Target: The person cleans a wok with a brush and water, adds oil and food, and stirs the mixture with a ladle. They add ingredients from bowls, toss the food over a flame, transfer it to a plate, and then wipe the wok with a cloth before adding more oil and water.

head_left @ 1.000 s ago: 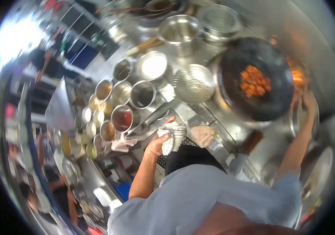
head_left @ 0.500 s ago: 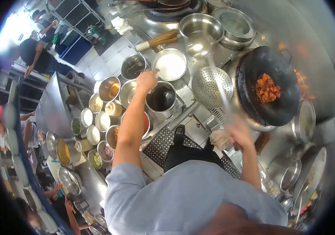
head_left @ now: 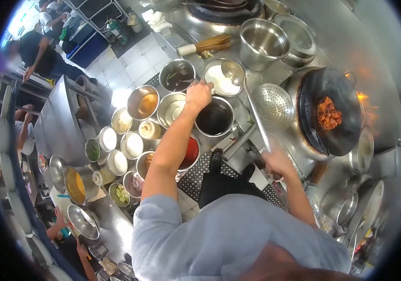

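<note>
My right hand (head_left: pixel 279 164) grips the handle of a long metal ladle (head_left: pixel 256 117). The ladle's bowl rests in a pot of white contents (head_left: pixel 218 80). My left hand (head_left: pixel 199 93) is closed at the near-left side of that pot, beside a pot with dark contents (head_left: pixel 177 75); what its fingers hold is hidden. A metal utensil leans in the dark pot by my fingertips. Just below the hand stands a pot of dark liquid (head_left: pixel 214 117). On the right, a wok (head_left: pixel 345 112) holds a reddish-brown clump of food (head_left: pixel 329 114).
Flames (head_left: pixel 362 97) rise at the wok's far side. A perforated strainer (head_left: pixel 271 105) lies left of the wok; behind it stands a steel pot (head_left: pixel 264 44). A bamboo brush (head_left: pixel 205 45) lies behind the pots. Several ingredient containers crowd the left. Other people work at far left.
The ladle has come down from near the steel pot at the back into the white contents. My left hand stays by the same pots. The whole view has shifted slightly.
</note>
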Demonstrator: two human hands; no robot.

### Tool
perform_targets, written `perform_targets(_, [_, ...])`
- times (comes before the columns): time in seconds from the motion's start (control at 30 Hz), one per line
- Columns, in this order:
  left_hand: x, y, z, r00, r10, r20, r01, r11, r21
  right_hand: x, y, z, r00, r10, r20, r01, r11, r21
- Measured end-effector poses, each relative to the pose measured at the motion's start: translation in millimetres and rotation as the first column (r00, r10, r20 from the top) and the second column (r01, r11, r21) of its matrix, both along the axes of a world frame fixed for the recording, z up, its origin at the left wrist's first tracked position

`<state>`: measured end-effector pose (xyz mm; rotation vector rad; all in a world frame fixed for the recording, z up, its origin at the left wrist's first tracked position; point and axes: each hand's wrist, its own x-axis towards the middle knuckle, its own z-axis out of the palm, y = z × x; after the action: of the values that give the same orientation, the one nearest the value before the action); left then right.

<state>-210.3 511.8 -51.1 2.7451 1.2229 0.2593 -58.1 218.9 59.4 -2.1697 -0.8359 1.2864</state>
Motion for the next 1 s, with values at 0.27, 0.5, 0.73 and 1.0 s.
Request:
perform_targets(0.27, [5, 2, -1, 0.992, 0.001, -0.127, -0.016, 0.994, -0.11, 6, 3, 20, 0.781, -0.215, -0.587, 0.255, 0.967, -0.015])
perform_targets(0.5, [-54, -83, 85, 0.418, 0.558, 0.717, 0.217, 0.705, -0.675, 41, -49, 37, 0.256, -0.202, -0.945, 0.443, 0.894, -0.071])
perform_targets(0.73, [-69, -275, 53, 0.046, 0.997, 0.061, 0.977, -0.032, -0.212, 94, -167, 49, 0.192, -0.025, -0.981, 0.594, 0.798, 0.096])
perform_targets(1.0, [100, -353, 50, 0.596, 0.781, 0.188, 0.644, -0.324, -0.694, 148, -274, 90, 0.572, -0.236, -0.786, 0.722, 0.599, 0.346])
